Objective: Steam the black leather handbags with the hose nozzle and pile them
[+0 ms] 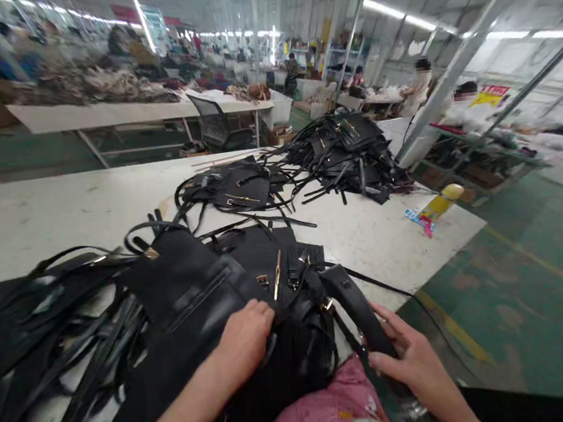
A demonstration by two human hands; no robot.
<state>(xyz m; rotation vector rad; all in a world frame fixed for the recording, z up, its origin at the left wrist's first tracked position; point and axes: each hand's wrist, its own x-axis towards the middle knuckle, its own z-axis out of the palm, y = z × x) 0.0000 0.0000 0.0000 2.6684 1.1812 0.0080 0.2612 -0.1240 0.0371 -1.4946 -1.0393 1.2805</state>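
A black bag (pixel 190 301) with gold fittings lies at the near edge of the white table (pixel 60 207), partly over my lap. My left hand (pixel 248 342) is closed, its fingers curled into the bag's folded black fabric. My right hand (pixel 410 358) grips a wide black strap (pixel 354 304) that runs up from the bag's side. A gold zipper or clasp (pixel 278 273) shows just beyond my left hand. Red striped cloth (pixel 328 414) covers my lap below the bag.
More black bags and straps lie heaped at the left (pixel 16 326), in the table's middle (pixel 238 185) and at its far right (pixel 345 147). A yellow packet (pixel 435 208) sits near the right edge. Other tables, a chair (pixel 217 127) and seated people fill the hall behind. Green floor lies to the right.
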